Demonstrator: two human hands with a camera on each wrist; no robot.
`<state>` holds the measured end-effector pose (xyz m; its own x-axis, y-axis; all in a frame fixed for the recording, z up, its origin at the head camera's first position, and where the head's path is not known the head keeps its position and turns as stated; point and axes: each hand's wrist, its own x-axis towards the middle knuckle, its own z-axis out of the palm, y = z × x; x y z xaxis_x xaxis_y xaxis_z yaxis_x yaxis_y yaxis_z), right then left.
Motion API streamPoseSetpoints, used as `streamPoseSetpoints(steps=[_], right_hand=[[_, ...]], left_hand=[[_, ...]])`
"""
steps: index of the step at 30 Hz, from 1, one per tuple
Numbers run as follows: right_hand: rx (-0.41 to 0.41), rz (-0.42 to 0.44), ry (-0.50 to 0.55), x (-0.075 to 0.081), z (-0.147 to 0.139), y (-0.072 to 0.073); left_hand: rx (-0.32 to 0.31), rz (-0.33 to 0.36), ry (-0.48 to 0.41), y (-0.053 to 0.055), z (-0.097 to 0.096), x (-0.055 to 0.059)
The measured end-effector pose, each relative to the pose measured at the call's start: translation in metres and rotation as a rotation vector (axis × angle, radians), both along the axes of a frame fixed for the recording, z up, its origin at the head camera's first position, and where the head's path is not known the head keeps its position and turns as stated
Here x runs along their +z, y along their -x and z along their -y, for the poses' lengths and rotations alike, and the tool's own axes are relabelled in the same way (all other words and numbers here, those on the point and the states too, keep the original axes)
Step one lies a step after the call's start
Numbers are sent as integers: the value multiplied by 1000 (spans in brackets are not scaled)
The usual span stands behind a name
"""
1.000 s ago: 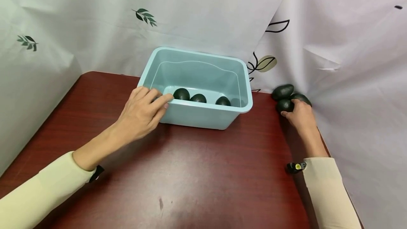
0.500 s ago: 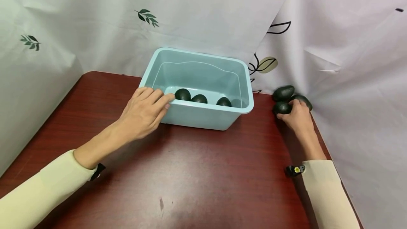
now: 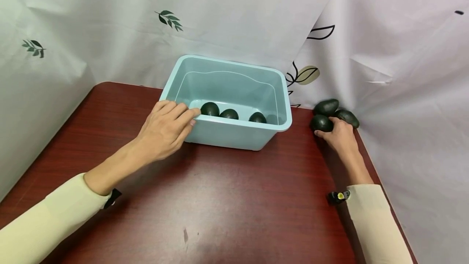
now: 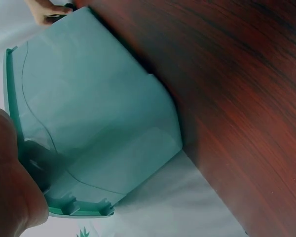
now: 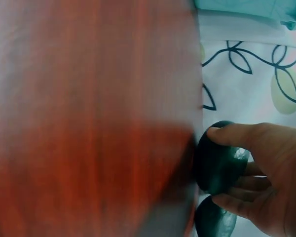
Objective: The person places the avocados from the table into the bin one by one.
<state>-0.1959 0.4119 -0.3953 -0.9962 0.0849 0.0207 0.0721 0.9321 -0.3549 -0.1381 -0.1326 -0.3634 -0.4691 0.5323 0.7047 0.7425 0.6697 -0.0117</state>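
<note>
In the head view a light blue plastic bin stands at the back of the table. My left hand grips its front left rim, fingers bent over the edge. Inside the bin, partly hidden by the front wall, lie three dark green avocados. At the table's right edge my right hand holds an avocado between thumb and fingers. Two more avocados lie close by, one behind it and one to its right. The right wrist view shows the thumb across the held avocado.
A white leaf-patterned cloth hangs behind the table and along both sides. The reddish-brown wooden table stretches between the arms and in front of the bin. A dark wrist strap shows at the right cuff.
My right hand and the avocado it holds have shifted slightly left, uncovering more of the avocado on the right. The left hand and bin have stayed in place.
</note>
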Motion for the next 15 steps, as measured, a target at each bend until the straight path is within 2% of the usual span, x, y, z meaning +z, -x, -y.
streamPoseSetpoints(steps=[9, 15], right_hand=[[-11, -54, 73, -3, 5, -5], [-31, -69, 147, 3, 13, -8]], left_hand=[[10, -10, 6, 0, 0, 0], [2, -7, 25, 0, 1, 2]])
